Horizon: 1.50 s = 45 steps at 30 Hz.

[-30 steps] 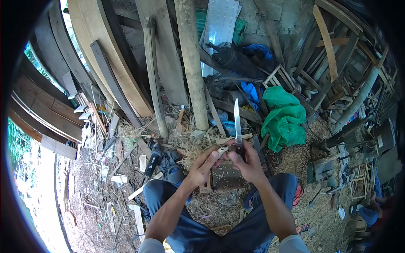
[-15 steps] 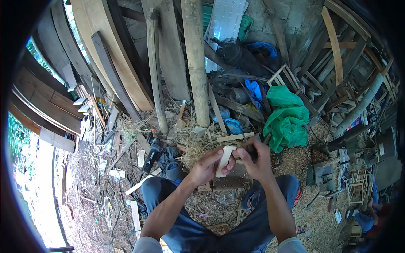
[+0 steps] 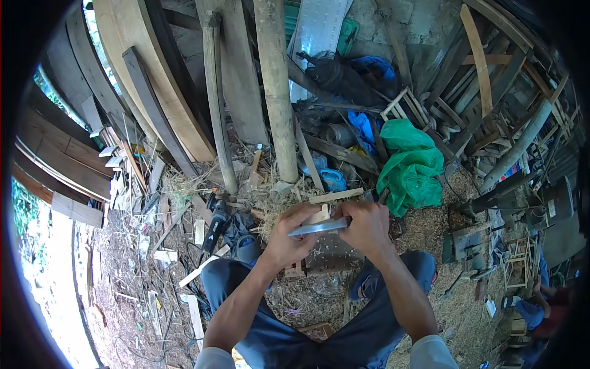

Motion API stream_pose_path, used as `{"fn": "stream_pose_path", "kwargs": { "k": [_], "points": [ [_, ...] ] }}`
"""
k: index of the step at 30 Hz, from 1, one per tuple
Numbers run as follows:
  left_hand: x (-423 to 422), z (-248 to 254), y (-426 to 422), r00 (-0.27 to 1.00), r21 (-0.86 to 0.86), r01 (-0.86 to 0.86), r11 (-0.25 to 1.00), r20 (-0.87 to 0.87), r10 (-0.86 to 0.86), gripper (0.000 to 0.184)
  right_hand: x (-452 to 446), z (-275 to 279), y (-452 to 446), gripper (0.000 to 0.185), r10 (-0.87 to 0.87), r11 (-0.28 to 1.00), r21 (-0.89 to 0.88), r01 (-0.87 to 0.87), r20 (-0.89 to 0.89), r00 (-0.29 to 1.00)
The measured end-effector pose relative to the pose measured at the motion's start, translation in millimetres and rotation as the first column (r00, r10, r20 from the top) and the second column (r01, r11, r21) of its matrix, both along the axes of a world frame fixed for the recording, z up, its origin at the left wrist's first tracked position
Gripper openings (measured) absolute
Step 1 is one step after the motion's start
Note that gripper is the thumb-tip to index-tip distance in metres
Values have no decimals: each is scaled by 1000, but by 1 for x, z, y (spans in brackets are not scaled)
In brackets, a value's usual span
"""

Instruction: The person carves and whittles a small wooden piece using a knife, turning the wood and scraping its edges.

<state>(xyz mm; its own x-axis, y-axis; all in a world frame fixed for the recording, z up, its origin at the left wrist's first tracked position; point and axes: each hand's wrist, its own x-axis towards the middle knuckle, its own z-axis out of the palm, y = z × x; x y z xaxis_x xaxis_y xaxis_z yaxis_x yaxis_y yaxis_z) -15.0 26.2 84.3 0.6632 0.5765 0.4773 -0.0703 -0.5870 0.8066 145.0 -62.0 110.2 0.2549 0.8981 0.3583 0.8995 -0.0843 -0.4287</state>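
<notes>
Head view: knife (image 3: 316, 228) has swung round. 1 s ago its blade stood up, pointing far; now it lies crosswise, tip left, in front of the wood (image 3: 319, 216). Left hand (image 3: 286, 237) has fingers curled round the wood, mostly hiding it. Right hand (image 3: 367, 229) is fisted on the knife's handle. Both sit between the knees, just near of a loose strip (image 3: 337, 195). My read: blade and wood now paired for working; can't tell if the edge touches. Green sheet (image 3: 410, 169) far right, apart from the hands.
</notes>
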Motion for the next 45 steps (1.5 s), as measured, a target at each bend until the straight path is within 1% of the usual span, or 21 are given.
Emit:
{"fn": "stream_pose_path", "kwargs": {
  "k": [1,3,4,7,10,12,13,15,19,21,28,30,31,33,35,37,38,39,41,42,45],
  "points": [
    [-1,-1,-1,1000,-4,-2,1000,-6,2,26,-2,0,1,9,2,1000,-4,-2,-6,1000],
    [-1,-1,-1,999,130,-1,991,-44,7,27,-2,3,4,9,-18,998,-56,21,59,998],
    [-1,1,-1,999,129,-2,992,-45,8,27,-2,3,5,9,-16,998,-58,19,58,998],
    [-4,4,-2,995,66,-31,997,-95,37,29,-5,1,6,8,5,1000,19,-6,65,998],
    [-4,2,-6,998,44,-50,998,-44,52,29,-6,-2,6,11,37,997,-66,-34,48,998],
    [-2,3,-7,998,-64,-14,998,-65,10,27,-5,-10,9,11,-21,998,-53,24,66,998],
    [-1,1,-7,998,-63,-14,998,-66,9,27,-3,-11,10,11,-21,998,-51,25,64,998],
    [1,-4,-9,995,-161,-27,987,-99,11,26,1,-10,11,15,-26,991,-128,28,16,1000],
    [7,-10,-8,999,-103,-45,994,-26,42,24,9,-21,17,17,-57,989,-134,59,20,998],
    [10,-10,-9,997,-225,-35,974,-81,17,23,13,-23,15,10,-50,988,-144,49,0,999],
    [11,-17,-5,996,-334,-58,941,-88,31,25,27,-38,22,6,-95,986,-134,98,32,995],
    [-3,2,-8,991,-211,22,977,-126,-49,26,69,-70,25,2,-392,852,-291,435,197,899],
    [-10,-1,-8,987,-203,31,979,-148,-62,26,88,-73,23,5,-472,805,-297,513,203,858],
    [-26,-8,1,995,-323,-96,941,-66,79,30,91,-49,25,10,-479,859,-203,470,6,878],
    [-9,-7,-1,1000,-369,-18,929,-4,18,31,77,-42,19,15,-435,893,-163,419,-81,897],
    [-5,-7,4,994,-460,106,882,70,-82,38,60,-35,19,16,-402,907,-192,376,-123,907],
    [-3,-7,5,995,-459,96,883,66,-74,38,51,-35,17,17,-383,910,-241,339,-169,908],
    [-3,-8,3,994,-462,105,881,55,-90,38,40,-30,15,17,-385,907,-253,337,-176,906],
    [2,-18,-2,992,-441,129,888,70,-109,33,18,-17,11,11,-265,961,-128,244,-185,946],
    [4,-21,-3,990,-441,138,887,74,-118,33,12,-12,9,11,-274,959,-127,253,-182,945],
    [5,-22,-10,991,-495,126,860,15,-136,26,-3,-9,4,9,-99,995,-26,99,-8,995]
  ]
}}
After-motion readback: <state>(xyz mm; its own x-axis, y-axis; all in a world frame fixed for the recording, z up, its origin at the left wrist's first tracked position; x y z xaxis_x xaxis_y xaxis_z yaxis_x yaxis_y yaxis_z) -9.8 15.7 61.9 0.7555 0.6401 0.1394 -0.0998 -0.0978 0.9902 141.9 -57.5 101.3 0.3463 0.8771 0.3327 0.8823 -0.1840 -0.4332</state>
